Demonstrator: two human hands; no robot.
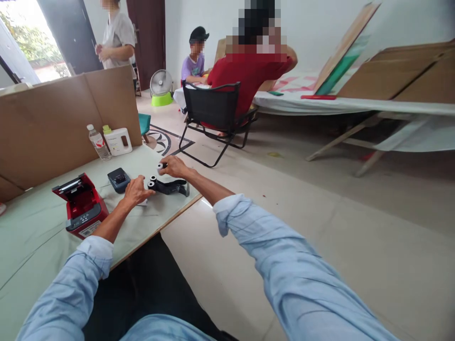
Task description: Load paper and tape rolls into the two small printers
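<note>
My right hand (pixel 174 166) is closed on a small white roll (pixel 159 166) with a dark core, held just above the table. My left hand (pixel 137 190) has its thumb and forefinger apart, close beside two more small rolls (pixel 151 183) with white ends and dark centres. Black strip-like material (pixel 172 186) lies to the right of these rolls. Part of a white object (pixel 143 202) shows under my left hand. Left of that hand stands a red printer (pixel 85 206) with its lid raised. Behind the hand is a dark, boxy device (pixel 119 180).
At the table's (pixel 142 222) back stand a clear bottle (pixel 98 142) and a white jug (pixel 119 142) before a cardboard panel (pixel 64 123). Across the floor a person in red (pixel 234 80) sits in a black folding chair (pixel 213 106). Two other people and a fan (pixel 161 83) are farther back.
</note>
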